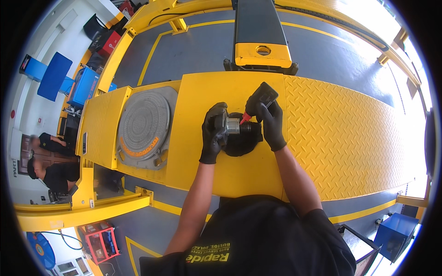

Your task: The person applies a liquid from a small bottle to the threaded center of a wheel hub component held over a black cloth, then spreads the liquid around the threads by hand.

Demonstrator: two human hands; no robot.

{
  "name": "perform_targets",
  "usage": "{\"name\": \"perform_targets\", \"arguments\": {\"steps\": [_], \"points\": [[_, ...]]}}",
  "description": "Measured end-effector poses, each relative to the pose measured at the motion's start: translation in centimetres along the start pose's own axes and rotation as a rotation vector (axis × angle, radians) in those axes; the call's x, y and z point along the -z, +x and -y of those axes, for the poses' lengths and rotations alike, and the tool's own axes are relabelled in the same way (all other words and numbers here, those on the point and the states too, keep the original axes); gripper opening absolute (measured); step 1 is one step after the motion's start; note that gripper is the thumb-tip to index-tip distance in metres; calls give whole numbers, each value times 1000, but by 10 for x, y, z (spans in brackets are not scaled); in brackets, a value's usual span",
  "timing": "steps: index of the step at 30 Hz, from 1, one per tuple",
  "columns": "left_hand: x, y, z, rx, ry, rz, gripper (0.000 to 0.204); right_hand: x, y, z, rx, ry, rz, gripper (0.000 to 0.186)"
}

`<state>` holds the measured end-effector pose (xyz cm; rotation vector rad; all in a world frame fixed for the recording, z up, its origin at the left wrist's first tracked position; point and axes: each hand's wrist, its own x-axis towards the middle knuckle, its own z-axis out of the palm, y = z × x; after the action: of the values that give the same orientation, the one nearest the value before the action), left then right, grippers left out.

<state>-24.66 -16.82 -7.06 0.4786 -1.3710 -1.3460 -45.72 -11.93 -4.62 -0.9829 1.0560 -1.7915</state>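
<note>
In black gloves, both my hands work over a yellow platform (202, 175). My left hand (213, 133) is closed round the left end of a threaded metal part (234, 125), which lies sideways with a shiny silver collar and dark threads pointing right. My right hand (272, 123) grips a small black bottle (264, 95), tilted so that its red nozzle (245, 118) points down to the left. The nozzle's tip is at the top of the part, where collar and threads meet. Under the part, a dark piece (243, 145) rests on the platform; its kind is unclear.
A round grey turntable plate (144, 115) is set in the platform to the left, and yellow tread plate (340, 138) extends right. Ahead stands a black and yellow lift beam (261, 37). Two people (57, 172) are at the far left, near a blue machine (83, 85).
</note>
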Motion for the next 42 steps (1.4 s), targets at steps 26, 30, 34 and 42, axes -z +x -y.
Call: {"name": "perform_targets", "arguments": {"steps": [26, 30, 34, 42], "points": [[-1, 1, -1, -33, 57, 1, 63, -7, 1, 13, 31, -6, -10, 28], [-1, 1, 0, -26, 11, -1, 62, 3, 3, 6, 10, -43, -7, 28], [-1, 0, 0, -21, 27, -12, 63, 7, 4, 1, -12, -24, -7, 28], [-2, 1, -2, -9, 7, -6, 63, 17, 8, -4, -5, -44, -47, 26]]}}
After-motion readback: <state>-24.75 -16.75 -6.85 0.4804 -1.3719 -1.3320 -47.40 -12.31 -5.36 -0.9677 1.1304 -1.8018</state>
